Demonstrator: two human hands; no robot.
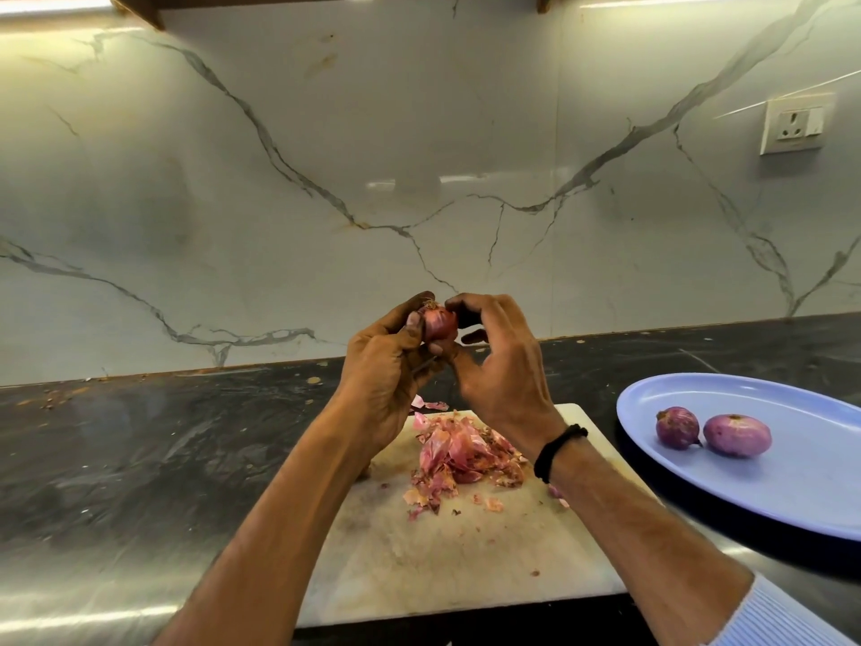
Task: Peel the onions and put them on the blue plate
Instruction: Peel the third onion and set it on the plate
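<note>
If let slip from up here, expect a roll across the dark bench point(140, 459), hard and glossy out toward its left edge, with nothing visible there to stop a round bulb. At the bench's near edge, between the forearms: white cutting board point(419, 561), stained and crumb-strewn. Toward the bench's right edge, partly out of frame: blue plate point(801, 505), shallow-rimmed. Near the board's far edge: heap of pink peel point(461, 454), with flakes scattered around it, likely to drift onto the bench if brushed by a wrist. Above that far edge, raised clear of the board: left hand point(386, 366), fingers wrapped around the onion point(438, 325), skin largely still on; right hand point(503, 366), fingers curled, forefinger and thumb nipping at the onion's top. Worth watching: papery skin tearing away in scraps rather than one sheet, or a hard tug popping the bulb out of the grip. Impossible to tell about any blade between the palms; if present, mind the left thumb. Smallest, side by side near the plate's far rim, apparently touching: two peeled onions point(737, 435). Set the next one down gently, to avoid knocking those over the rim.
</note>
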